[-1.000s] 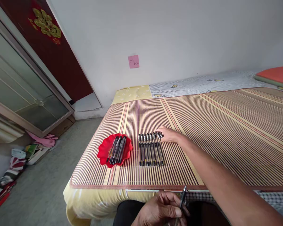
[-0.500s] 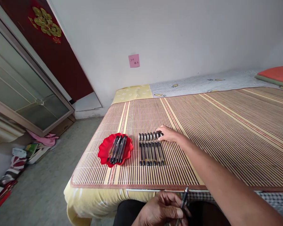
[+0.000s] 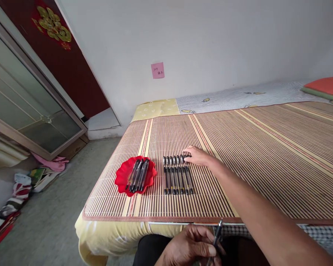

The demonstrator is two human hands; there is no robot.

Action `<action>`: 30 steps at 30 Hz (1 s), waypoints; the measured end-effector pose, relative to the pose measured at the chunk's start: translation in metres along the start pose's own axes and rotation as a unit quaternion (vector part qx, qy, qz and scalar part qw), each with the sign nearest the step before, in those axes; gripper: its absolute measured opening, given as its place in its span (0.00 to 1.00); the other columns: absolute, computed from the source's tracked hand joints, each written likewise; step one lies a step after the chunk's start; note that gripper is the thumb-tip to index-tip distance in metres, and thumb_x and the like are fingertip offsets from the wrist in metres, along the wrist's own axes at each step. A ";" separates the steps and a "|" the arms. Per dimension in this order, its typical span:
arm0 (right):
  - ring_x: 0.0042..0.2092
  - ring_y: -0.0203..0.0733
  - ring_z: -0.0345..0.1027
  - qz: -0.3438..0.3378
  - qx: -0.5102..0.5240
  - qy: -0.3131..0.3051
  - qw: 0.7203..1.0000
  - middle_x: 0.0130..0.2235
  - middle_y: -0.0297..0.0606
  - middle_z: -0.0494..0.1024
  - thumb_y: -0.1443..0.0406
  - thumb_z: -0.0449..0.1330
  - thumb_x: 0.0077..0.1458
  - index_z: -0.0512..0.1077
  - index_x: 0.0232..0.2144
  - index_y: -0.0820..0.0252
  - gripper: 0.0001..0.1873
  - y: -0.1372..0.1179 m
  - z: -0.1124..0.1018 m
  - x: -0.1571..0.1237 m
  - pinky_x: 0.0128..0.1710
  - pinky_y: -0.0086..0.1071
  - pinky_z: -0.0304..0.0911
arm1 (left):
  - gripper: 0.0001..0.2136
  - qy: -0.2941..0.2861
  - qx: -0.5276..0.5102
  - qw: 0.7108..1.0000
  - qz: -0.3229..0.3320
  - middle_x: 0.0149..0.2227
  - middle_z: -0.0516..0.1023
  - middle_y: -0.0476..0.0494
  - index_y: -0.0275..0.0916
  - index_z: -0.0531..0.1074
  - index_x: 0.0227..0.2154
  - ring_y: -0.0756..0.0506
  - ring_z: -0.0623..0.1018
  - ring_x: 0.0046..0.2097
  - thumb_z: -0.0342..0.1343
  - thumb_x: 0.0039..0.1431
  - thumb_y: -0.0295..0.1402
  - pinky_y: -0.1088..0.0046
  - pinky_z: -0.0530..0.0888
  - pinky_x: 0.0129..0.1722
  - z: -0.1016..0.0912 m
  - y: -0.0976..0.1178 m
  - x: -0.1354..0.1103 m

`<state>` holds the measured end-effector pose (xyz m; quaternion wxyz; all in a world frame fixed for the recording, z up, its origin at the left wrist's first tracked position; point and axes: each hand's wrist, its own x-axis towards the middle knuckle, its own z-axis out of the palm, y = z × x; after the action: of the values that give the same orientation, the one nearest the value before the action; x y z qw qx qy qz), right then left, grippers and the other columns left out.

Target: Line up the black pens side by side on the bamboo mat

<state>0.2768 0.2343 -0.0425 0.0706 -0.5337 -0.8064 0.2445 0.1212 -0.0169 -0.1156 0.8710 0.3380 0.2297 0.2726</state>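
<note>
A row of several black pens point(image 3: 177, 176) lies side by side on the striped bamboo mat point(image 3: 238, 162). My right hand point(image 3: 197, 156) reaches out flat over the mat, its fingertips touching the cap end of the rightmost pen in the row. To the left of the row, a red scalloped plate point(image 3: 122, 176) carries several more black pens point(image 3: 138, 175). My left hand point(image 3: 191, 247) rests low at the bed's near edge, fingers closed around a single black pen point(image 3: 218, 229) that points upward.
The mat covers a bed with a yellow sheet point(image 3: 155, 109) and a grey patterned sheet point(image 3: 238, 97). A red cushion point(image 3: 326, 87) lies far right. A glass door point(image 3: 22, 107) and floor clutter point(image 3: 24, 184) are at left. A pink note point(image 3: 157, 70) sticks on the wall.
My right hand's fingers slid slightly left onto the rightmost pen's cap end, squaring it with the row. My left hand stays put with its pen.
</note>
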 end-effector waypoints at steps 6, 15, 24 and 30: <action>0.58 0.54 0.65 -0.023 -0.014 0.010 1.000 0.62 0.44 0.69 0.58 0.64 0.56 0.71 0.60 0.52 0.29 -0.016 0.005 0.003 0.56 0.44 0.63 | 0.21 0.007 0.000 1.000 0.008 0.28 0.82 0.40 0.29 0.79 0.36 0.52 0.75 0.23 0.73 0.47 0.43 0.79 0.59 0.23 -0.001 -0.001 0.002; 0.59 0.54 0.65 -0.015 -0.010 -0.008 1.000 0.62 0.45 0.69 0.60 0.65 0.55 0.71 0.59 0.54 0.29 -0.015 0.009 0.003 0.54 0.44 0.64 | 0.20 -0.003 -0.014 1.000 0.017 0.26 0.82 0.41 0.28 0.80 0.35 0.52 0.76 0.20 0.73 0.47 0.41 0.80 0.57 0.18 0.004 0.002 0.003; 0.58 0.53 0.67 -0.006 0.000 -0.002 1.000 0.61 0.45 0.70 0.59 0.68 0.54 0.72 0.58 0.53 0.30 -0.015 0.010 0.001 0.54 0.44 0.64 | 0.19 0.008 -0.005 1.000 0.010 0.25 0.82 0.40 0.28 0.80 0.34 0.53 0.73 0.19 0.73 0.46 0.40 0.79 0.57 0.19 0.005 0.003 0.002; 0.63 0.53 0.62 -0.010 0.006 0.021 1.000 0.66 0.49 0.64 0.60 0.58 0.63 0.66 0.64 0.57 0.28 -0.011 0.006 0.001 0.59 0.44 0.61 | 0.18 0.005 0.001 1.000 0.014 0.26 0.82 0.40 0.28 0.81 0.34 0.53 0.73 0.19 0.72 0.48 0.40 0.78 0.54 0.19 0.003 0.001 0.003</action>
<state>0.2655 0.2298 -0.0427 0.0935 -0.5300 -0.8087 0.2375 0.1245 -0.0158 -0.1135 0.8655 0.3410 0.2294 0.2863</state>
